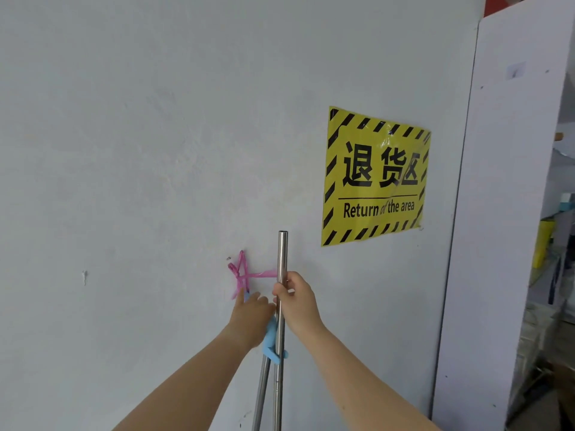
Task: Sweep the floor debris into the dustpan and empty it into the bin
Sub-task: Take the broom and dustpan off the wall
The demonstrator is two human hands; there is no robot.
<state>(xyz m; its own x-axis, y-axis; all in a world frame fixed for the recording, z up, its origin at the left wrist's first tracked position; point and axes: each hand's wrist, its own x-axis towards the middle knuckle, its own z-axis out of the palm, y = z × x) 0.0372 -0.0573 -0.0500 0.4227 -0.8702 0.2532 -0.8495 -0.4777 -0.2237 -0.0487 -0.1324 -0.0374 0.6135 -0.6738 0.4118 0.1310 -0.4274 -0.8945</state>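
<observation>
Now we face a white wall [124, 150] at close range; our right grip [297, 303] is wrapped round an upright steel pole [282, 253] a little below its open top end, thumb on the near side and fingers curled behind; the pole stands just in front of the wall and runs down out of the bottom of the view. Beside it on the left a second steel pole [262, 396] leans slightly, and a blue plastic piece [273, 340] clips the two together below our hands. Our left grip [252, 312] reaches to the top of that blue piece, fingers pointing up at a knot of pink string [242, 273] hanging on the wall; we cannot tell whether those fingers pinch anything or only touch. One strand of the string runs across to the upright pole. To the right, a yellow sign [376, 175] with black hazard stripes reads "Return of the area"; further right stands a white panel [504, 213], and past it blurred shelving [557, 275].
</observation>
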